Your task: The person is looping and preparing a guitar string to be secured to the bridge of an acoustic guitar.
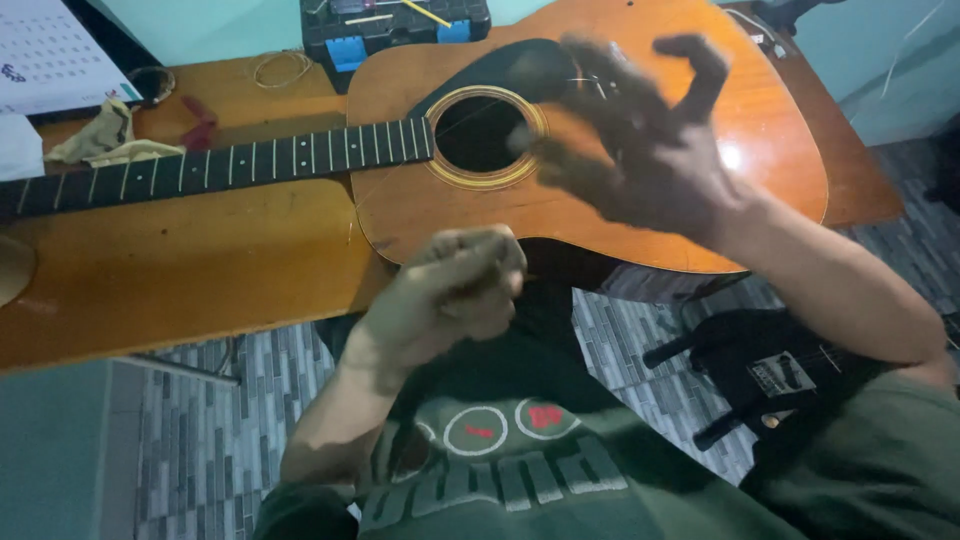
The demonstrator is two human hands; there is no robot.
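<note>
An acoustic guitar lies flat on its back on a wooden table, its long axis running left to right — the dark fretted neck points left, the rounded body sits to the right, partly over the table's near edge. The top is glossy orange-brown wood with a round sound hole ringed in pale inlay. The right hand hovers above the body, fingers spread wide, thumb and forefinger curled near a thin wire. The left hand is balled into a tight fist at the guitar's near edge — what it grips, I cannot tell.
</note>
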